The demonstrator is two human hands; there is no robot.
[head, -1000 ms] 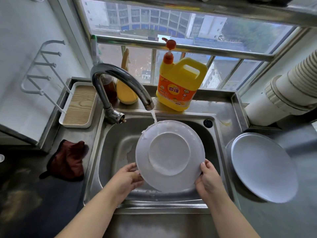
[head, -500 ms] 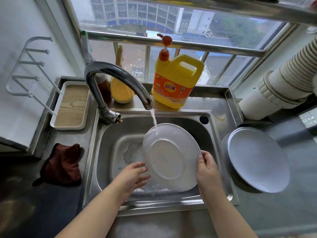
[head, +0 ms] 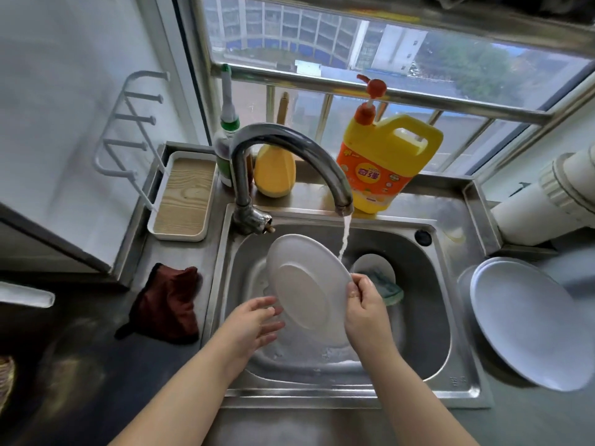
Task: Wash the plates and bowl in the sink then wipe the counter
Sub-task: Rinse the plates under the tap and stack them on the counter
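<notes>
Left hand [head: 254,323] fingers extended, right hand [head: 365,309] fingers curled, pinching

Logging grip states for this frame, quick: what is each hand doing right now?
Left hand: open, straight fingers against the round white plate tilted under the tap.
Right hand: pinching that plate's right rim.

Plates [head: 528,320] R of sink [head: 431,365]

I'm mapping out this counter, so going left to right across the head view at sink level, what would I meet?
Brown cloth → left hand → the plate being rinsed → right hand → green sponge → stacked plates on the counter.
</notes>
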